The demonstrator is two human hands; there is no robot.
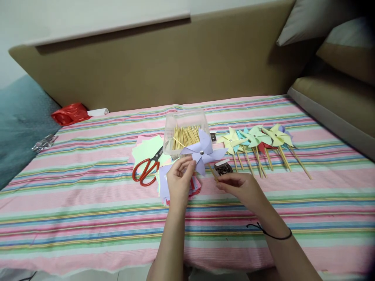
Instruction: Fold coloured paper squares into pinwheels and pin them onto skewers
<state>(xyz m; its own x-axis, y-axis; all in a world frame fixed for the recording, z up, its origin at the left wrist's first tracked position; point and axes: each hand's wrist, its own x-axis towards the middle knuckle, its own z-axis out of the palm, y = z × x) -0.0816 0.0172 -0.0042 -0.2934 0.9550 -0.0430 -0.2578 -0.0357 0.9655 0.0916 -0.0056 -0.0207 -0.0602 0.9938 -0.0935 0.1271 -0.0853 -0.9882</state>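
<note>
A purple paper pinwheel [207, 153] with a silver pin at its centre is held up over the table. My right hand [241, 188] pinches its wooden stick [213, 172] near the lower end. My left hand [181, 175] is closed at the pinwheel's left side, thumb and forefinger together at a blade's edge; their exact contact is partly hidden. Behind the pinwheel stands a clear plastic container [170, 128] full of wooden sticks [187, 136]. A small open box of dark pins [224, 168] lies just beyond my right hand. Under my left hand is a stack of coloured paper [164, 185].
Finished-looking pinwheels [254, 136] in several colours lie in a row at the right. Red-handled scissors [146, 169] rest on pale green paper [143, 150] at the left. A red plastic bag [70, 114] sits at the far left on the striped cloth [102, 187].
</note>
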